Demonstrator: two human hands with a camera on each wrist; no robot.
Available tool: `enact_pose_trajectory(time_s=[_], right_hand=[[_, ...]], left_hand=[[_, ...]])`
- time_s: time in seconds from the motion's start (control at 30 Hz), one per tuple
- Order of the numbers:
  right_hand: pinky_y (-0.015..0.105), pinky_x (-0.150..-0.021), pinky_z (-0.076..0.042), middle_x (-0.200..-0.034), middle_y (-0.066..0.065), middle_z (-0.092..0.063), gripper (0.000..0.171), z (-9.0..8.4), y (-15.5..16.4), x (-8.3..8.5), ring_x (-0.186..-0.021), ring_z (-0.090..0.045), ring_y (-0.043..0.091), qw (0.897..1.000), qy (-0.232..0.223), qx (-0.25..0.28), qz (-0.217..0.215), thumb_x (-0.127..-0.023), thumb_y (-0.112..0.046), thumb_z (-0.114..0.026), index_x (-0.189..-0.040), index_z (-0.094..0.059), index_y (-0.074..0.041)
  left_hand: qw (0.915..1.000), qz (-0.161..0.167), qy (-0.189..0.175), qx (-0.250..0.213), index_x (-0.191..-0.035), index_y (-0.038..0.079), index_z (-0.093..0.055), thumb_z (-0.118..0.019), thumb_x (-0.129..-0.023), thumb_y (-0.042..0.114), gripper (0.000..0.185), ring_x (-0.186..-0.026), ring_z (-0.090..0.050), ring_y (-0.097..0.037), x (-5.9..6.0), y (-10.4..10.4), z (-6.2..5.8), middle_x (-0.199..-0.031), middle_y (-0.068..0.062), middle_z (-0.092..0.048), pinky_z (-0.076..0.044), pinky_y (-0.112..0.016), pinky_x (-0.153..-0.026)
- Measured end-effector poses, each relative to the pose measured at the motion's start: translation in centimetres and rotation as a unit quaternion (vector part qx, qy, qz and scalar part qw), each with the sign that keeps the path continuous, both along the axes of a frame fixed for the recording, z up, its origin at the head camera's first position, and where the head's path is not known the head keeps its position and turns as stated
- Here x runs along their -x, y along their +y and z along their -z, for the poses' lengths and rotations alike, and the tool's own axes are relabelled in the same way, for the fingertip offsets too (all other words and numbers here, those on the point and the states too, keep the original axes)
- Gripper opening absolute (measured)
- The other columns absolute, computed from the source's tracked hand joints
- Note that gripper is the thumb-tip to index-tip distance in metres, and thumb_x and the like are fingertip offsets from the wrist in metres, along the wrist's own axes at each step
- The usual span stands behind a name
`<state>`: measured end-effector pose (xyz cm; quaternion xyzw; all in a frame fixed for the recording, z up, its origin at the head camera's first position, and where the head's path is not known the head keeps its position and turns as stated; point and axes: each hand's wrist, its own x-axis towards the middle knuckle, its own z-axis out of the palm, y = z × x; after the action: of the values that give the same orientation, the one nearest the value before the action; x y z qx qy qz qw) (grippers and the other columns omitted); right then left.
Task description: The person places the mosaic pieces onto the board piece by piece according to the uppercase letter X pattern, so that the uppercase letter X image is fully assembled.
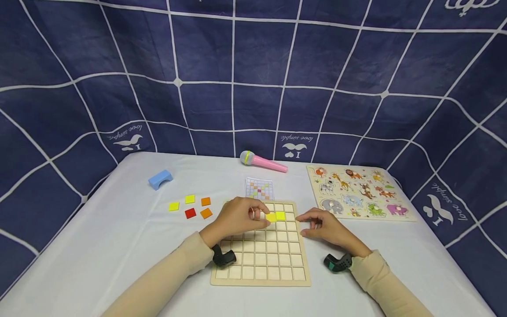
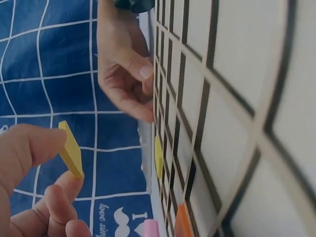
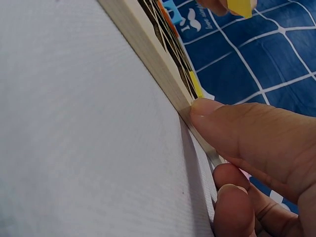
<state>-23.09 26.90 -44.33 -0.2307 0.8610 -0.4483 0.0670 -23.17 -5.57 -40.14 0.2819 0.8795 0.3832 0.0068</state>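
Observation:
My left hand [image 1: 239, 215] pinches a yellow square tile [image 2: 72, 152] between thumb and finger, above the upper part of a wooden grid board [image 1: 260, 282]. Another yellow tile [image 1: 280, 215] lies in a cell near the board's upper right. An orange tile [image 2: 182, 222] shows on the board in the left wrist view; the left hand hides it from the head camera. At the board's right edge is my right hand [image 1: 326, 226]. Its thumb [image 3: 210, 111] touches the wooden rim, and its other fingers are loosely bent beside it.
Loose yellow, orange and red tiles [image 1: 190, 213] lie left of the board. Behind it are a printed pattern card [image 1: 259, 188] and a pink toy microphone [image 1: 269, 164]. A blue arch block [image 1: 160, 179] stands far left, an animal puzzle [image 1: 360, 192] at the right.

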Motion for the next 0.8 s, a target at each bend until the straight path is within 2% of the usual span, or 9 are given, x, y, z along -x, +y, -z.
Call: enact_pose_trajectory(time_s=[0.17,0.3,0.6,0.8], right_hand=[[0.023,-0.070,-0.047,-0.106,0.007,-0.070,0.036,0.0,0.0,0.0,-0.080,-0.055,0.009,1.000,-0.004,-0.005,0.004,-0.087,-0.006,-0.089,-0.121,-0.078,0.001],[0.023,-0.070,-0.046,-0.105,0.007,-0.069,0.036,-0.1,0.0,0.0,-0.080,-0.054,0.010,1.000,-0.004,-0.006,0.005,-0.087,-0.007,-0.089,-0.121,-0.078,0.001],[0.023,-0.069,-0.046,-0.105,0.007,-0.069,0.036,0.0,0.1,0.0,-0.079,-0.055,0.009,1.000,0.001,0.000,0.000,-0.087,-0.007,-0.090,-0.120,-0.079,0.001],[0.024,-0.069,-0.046,-0.104,0.006,-0.070,0.035,0.2,0.1,0.1,-0.078,-0.055,0.009,1.000,0.003,-0.003,0.001,-0.087,-0.006,-0.089,-0.120,-0.079,0.000]], left_hand=[[0.9998,-0.008,-0.019,0.004,-0.106,0.021,-0.083,-0.087,-0.087,0.033,0.022,-0.059,-0.050,-0.002,0.0,0.7,0.6,-0.074,0.016,-0.060,-0.041,-0.026,-0.058],[0.9996,-0.011,-0.020,0.013,-0.106,0.022,-0.083,-0.087,-0.088,0.034,0.022,-0.058,-0.049,-0.001,0.1,0.8,1.1,-0.074,0.017,-0.060,-0.039,-0.024,-0.056],[0.9985,-0.028,0.024,0.040,-0.102,0.021,-0.083,-0.089,-0.086,0.034,0.021,-0.061,-0.050,-0.002,0.5,0.7,1.7,-0.071,0.020,-0.058,-0.041,-0.026,-0.059],[0.9976,-0.024,0.033,0.056,-0.100,0.022,-0.082,-0.090,-0.087,0.033,0.019,-0.061,-0.049,0.000,0.7,0.7,2.2,-0.069,0.021,-0.056,-0.043,-0.028,-0.062]])
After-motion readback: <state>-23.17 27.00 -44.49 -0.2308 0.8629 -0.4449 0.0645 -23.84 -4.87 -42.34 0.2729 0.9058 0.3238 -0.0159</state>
